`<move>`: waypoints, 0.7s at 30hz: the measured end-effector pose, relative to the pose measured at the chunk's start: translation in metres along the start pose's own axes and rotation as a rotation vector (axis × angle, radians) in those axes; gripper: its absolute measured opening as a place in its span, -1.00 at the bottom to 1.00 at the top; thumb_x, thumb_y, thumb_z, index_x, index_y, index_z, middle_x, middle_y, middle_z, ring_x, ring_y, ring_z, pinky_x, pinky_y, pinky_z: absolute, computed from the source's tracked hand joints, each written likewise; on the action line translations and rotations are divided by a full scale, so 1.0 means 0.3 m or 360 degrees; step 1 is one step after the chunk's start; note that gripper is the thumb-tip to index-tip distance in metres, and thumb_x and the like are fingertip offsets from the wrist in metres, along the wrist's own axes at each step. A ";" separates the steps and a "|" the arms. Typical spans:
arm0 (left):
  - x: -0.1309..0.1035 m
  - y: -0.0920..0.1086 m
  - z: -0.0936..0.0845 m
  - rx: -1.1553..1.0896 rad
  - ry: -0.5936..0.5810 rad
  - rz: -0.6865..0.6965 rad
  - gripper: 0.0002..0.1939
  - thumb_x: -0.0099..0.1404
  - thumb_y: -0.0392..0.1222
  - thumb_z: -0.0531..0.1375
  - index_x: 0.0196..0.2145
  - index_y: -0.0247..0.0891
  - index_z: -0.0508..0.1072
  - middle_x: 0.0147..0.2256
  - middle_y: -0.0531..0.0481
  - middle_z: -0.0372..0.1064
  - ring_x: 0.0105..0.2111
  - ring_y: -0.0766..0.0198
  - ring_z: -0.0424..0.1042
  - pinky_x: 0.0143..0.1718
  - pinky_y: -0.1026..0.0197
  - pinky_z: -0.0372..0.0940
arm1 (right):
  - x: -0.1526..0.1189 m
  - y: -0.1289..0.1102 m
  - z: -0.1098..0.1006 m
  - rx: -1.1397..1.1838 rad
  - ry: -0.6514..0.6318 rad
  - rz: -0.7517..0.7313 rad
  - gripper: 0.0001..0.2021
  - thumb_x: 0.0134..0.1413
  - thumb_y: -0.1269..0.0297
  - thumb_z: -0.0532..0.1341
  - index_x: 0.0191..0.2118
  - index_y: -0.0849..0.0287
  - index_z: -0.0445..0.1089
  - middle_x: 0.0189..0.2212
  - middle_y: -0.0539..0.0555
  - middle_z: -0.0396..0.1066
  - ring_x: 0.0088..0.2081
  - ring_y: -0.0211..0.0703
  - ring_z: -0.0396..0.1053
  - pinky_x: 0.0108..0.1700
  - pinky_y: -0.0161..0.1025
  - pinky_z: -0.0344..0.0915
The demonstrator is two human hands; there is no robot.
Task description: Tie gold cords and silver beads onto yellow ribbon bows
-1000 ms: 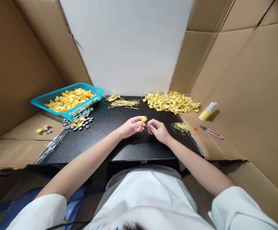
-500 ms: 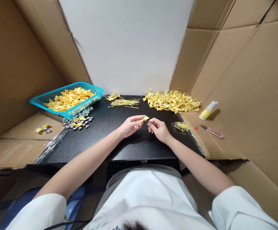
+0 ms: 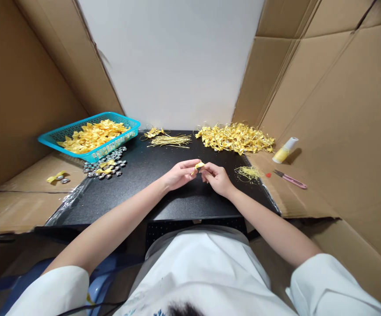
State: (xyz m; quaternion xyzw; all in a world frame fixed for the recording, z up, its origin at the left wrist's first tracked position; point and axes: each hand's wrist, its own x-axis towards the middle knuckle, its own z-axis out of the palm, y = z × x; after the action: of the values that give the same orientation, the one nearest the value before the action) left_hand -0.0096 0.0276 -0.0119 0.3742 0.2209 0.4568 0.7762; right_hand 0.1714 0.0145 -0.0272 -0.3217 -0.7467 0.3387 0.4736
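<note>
Between my two hands, above the black table top (image 3: 137,193), is a small yellow ribbon bow (image 3: 199,166). My left hand (image 3: 181,174) is closed, pinching the bow between thumb and fingers. From the other side my right hand (image 3: 217,179) comes up to the bow with its fingertips pressed together. Whatever those fingertips pinch is too small and too covered to make out. Left of my hands, silver bell-like beads (image 3: 113,164) lie scattered with some yellow bows among them.
A blue basket (image 3: 50,139) full of yellow bows stands at the back left. Gold twist ties (image 3: 170,140) and a heap of tied bows (image 3: 236,138) lie at the back. To the right are thread scraps (image 3: 249,172), pink thread snips (image 3: 290,179) and a thread spool (image 3: 285,150).
My right hand has moved slightly left, so its fingertips now meet the bow. The bow has turned in my left fingers. The view has shifted a little.
</note>
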 end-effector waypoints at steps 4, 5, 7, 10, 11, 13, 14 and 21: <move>0.000 0.001 -0.003 -0.0001 -0.0003 -0.0006 -0.65 -0.13 -0.48 0.42 -0.32 -0.30 0.60 -0.35 -0.05 0.54 -0.43 0.43 0.43 -0.39 0.39 0.26 | 0.001 -0.004 -0.001 -0.0007 0.0006 -0.0006 -0.81 0.20 0.17 0.11 -0.35 0.13 0.35 -0.61 -0.07 0.31 -0.55 -0.32 0.26 -0.42 -0.34 0.21; 0.001 0.001 -0.005 -0.0003 -0.0001 -0.0007 -0.65 -0.13 -0.47 0.42 -0.32 -0.29 0.60 -0.35 -0.05 0.54 -0.43 0.43 0.43 -0.38 0.39 0.26 | 0.001 -0.004 -0.001 -0.0012 0.0007 -0.0005 -0.81 0.20 0.17 0.11 -0.35 0.13 0.35 -0.61 -0.08 0.31 -0.55 -0.32 0.26 -0.42 -0.34 0.21; 0.001 0.001 -0.006 -0.0002 -0.0001 -0.0007 -0.65 -0.13 -0.47 0.42 -0.31 -0.29 0.60 -0.34 -0.05 0.54 -0.43 0.43 0.43 -0.39 0.38 0.25 | 0.001 -0.005 -0.001 -0.0021 0.0013 -0.0003 -0.82 0.20 0.18 0.11 -0.36 0.13 0.35 -0.61 -0.08 0.31 -0.55 -0.32 0.26 -0.42 -0.34 0.20; 0.001 0.000 -0.005 0.0003 -0.0006 -0.0004 -0.65 -0.13 -0.47 0.42 -0.31 -0.30 0.60 -0.35 -0.05 0.54 -0.44 0.43 0.43 -0.41 0.39 0.24 | 0.001 -0.005 -0.001 -0.0024 0.0011 -0.0014 -0.83 0.20 0.20 0.11 -0.36 0.13 0.35 -0.61 -0.08 0.31 -0.56 -0.32 0.25 -0.42 -0.33 0.20; 0.001 0.000 -0.003 0.0005 -0.0009 -0.0002 -0.64 -0.14 -0.46 0.42 -0.31 -0.30 0.60 -0.36 -0.05 0.54 -0.44 0.43 0.43 -0.42 0.40 0.24 | 0.001 -0.006 -0.001 -0.0020 0.0007 -0.0024 -0.83 0.20 0.20 0.11 -0.35 0.13 0.35 -0.61 -0.08 0.31 -0.56 -0.32 0.25 -0.42 -0.33 0.21; 0.001 -0.001 -0.001 0.0011 -0.0016 -0.0002 -0.64 -0.15 -0.45 0.43 -0.31 -0.30 0.60 -0.36 -0.04 0.53 -0.45 0.43 0.42 -0.45 0.41 0.24 | 0.001 -0.007 -0.001 -0.0013 0.0002 -0.0036 -0.84 0.20 0.21 0.11 -0.34 0.13 0.35 -0.61 -0.08 0.31 -0.56 -0.32 0.25 -0.42 -0.33 0.21; 0.001 -0.001 -0.001 0.0014 -0.0019 -0.0003 -0.64 -0.15 -0.45 0.43 -0.31 -0.30 0.60 -0.36 -0.04 0.53 -0.45 0.43 0.42 -0.45 0.41 0.23 | 0.001 -0.008 -0.001 -0.0014 0.0002 -0.0035 -0.84 0.20 0.21 0.11 -0.34 0.13 0.35 -0.61 -0.08 0.31 -0.56 -0.32 0.25 -0.42 -0.33 0.21; 0.005 -0.004 -0.014 0.0019 -0.0027 -0.0006 -0.63 -0.12 -0.44 0.42 -0.28 -0.28 0.59 -0.33 -0.04 0.53 -0.42 0.42 0.43 -0.38 0.38 0.25 | 0.002 -0.013 -0.001 0.0001 0.0015 -0.0015 -0.84 0.19 0.21 0.11 -0.37 0.13 0.33 -0.62 -0.09 0.30 -0.56 -0.32 0.26 -0.41 -0.33 0.21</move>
State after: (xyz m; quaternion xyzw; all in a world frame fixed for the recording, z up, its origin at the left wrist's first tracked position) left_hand -0.0111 0.0301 -0.0154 0.3822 0.2178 0.4509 0.7766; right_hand 0.1707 0.0129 -0.0236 -0.3196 -0.7458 0.3353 0.4787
